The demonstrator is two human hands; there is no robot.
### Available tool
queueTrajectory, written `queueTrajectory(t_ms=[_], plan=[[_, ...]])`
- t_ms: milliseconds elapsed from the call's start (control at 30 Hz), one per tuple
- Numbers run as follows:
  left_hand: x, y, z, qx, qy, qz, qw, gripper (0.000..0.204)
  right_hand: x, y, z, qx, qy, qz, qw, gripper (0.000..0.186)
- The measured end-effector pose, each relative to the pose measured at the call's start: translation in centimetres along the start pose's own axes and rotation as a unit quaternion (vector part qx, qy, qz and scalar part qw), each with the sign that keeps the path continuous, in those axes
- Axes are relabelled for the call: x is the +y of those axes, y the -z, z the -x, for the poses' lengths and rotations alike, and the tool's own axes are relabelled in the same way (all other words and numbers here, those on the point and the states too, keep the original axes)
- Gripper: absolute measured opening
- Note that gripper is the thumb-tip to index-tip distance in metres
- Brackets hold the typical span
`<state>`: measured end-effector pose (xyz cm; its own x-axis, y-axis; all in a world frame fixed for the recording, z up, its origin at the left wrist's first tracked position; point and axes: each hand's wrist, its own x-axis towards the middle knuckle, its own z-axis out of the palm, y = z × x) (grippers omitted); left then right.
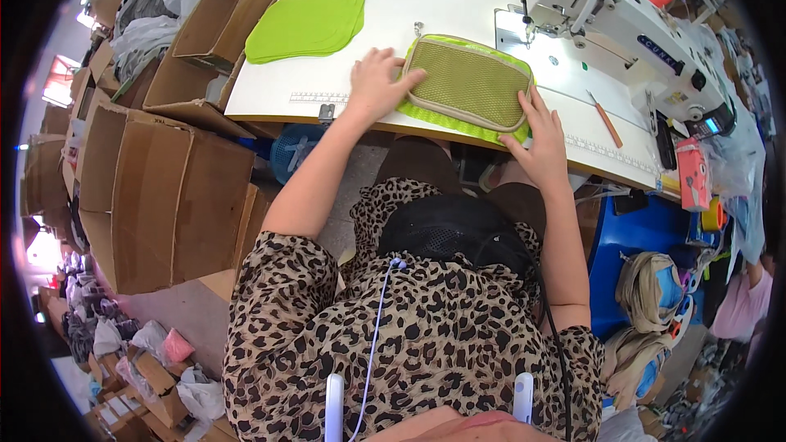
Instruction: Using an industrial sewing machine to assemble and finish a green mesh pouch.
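On the white sewing table lies an olive mesh panel [467, 78] with rounded corners and beige edging, over bright green fabric [442, 123] that shows around it. My left hand [381, 86] rests at the panel's left end, fingers spread and thumb reaching onto the edging. At the other end my right hand [540, 135] lies open along the right edge, fingers stretched out, thumb by the front edge of the green fabric. The sewing machine's needle area [530, 33] stands just beyond the panel's far right corner. A stack of green fabric pieces [307, 24] sits farther left.
An orange-handled pointed tool [606, 121] and black-handled snips [665, 143] lie to the right. The sewing machine arm [647, 49] spans the back right. Open cardboard boxes [168, 196] crowd the left side. A blue bin [295, 151] stands under the table edge.
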<state>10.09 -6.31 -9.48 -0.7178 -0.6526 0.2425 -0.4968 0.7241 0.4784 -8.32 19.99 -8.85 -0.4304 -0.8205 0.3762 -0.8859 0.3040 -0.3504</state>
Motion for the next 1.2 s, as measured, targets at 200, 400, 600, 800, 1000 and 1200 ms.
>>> queueTrajectory(t_ms=[200, 400, 600, 800, 1000, 1200], plan=[[2.8, 1.4, 0.8, -0.081, 0.108, 0.581, 0.803, 0.042, 0.6, 0.1, 0.4, 0.011, 0.000, -0.028, 1.000, 0.074], [0.8, 1.9, 2.1, 0.009, 0.079, 0.676, 0.733, 0.048, 0.9, 1.7, 0.3, -0.013, 0.042, -0.171, 0.984, 0.066], [-2.4, 3.5, 1.5, 0.054, -0.015, 0.701, 0.710, 0.047, 6.2, 1.7, -1.1, 0.076, -0.055, -0.397, 0.913, 0.048], [-2.5, 4.3, 0.0, 0.171, 0.019, 0.586, 0.792, 0.046, 7.1, 1.4, -1.3, 0.067, -0.138, -0.506, 0.849, 0.038], [-0.3, 3.0, -1.2, 0.043, -0.131, 0.025, 0.990, 0.063, 6.4, 1.3, -0.8, 0.055, -0.124, -0.486, 0.863, 0.035], [3.6, 4.5, -2.3, -0.197, -0.019, -0.175, 0.965, 0.053, 5.1, 0.8, -0.7, 0.046, -0.133, -0.400, 0.906, 0.029]])
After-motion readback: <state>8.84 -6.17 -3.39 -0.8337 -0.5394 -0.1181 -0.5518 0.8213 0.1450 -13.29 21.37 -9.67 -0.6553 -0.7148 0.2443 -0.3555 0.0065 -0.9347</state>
